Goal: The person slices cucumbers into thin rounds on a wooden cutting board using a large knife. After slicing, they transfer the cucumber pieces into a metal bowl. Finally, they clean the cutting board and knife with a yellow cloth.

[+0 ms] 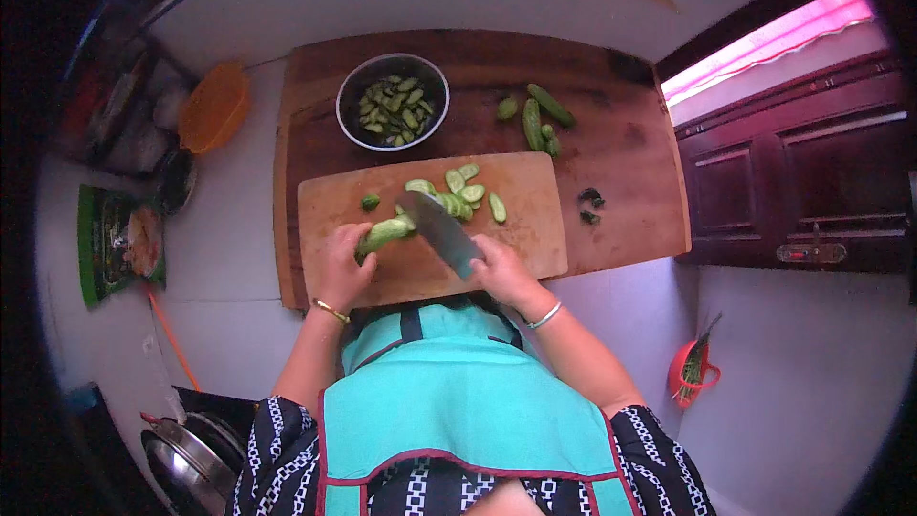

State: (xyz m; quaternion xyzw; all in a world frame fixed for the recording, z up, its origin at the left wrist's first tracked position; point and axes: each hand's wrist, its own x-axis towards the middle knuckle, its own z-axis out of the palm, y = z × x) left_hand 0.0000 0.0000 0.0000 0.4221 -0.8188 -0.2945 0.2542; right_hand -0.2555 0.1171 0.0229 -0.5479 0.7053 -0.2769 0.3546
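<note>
My left hand (pixel 346 263) is closed round the near end of a partly sliced cucumber (pixel 390 229) on a wooden cutting board (pixel 325 196). In my right hand (pixel 501 269) is a cleaver (pixel 439 231), gripped by its teal handle; its broad blade sits at the cucumber's cut end. Several oval cucumber slices (pixel 456 182) lie beyond and to the right of the blade, which hides part of the cut. A small green cucumber end (pixel 370 202) rests on the board left of the blade.
Behind the board, a metal bowl (pixel 344 110) holds many cucumber slices. Whole cucumbers (pixel 532 122) lie on the wooden table (pixel 611 182) at the back right, with dark scraps (pixel 590 201) nearer. An orange basket (pixel 216 107) hangs left; a red basket (pixel 680 363) of greens is at lower right.
</note>
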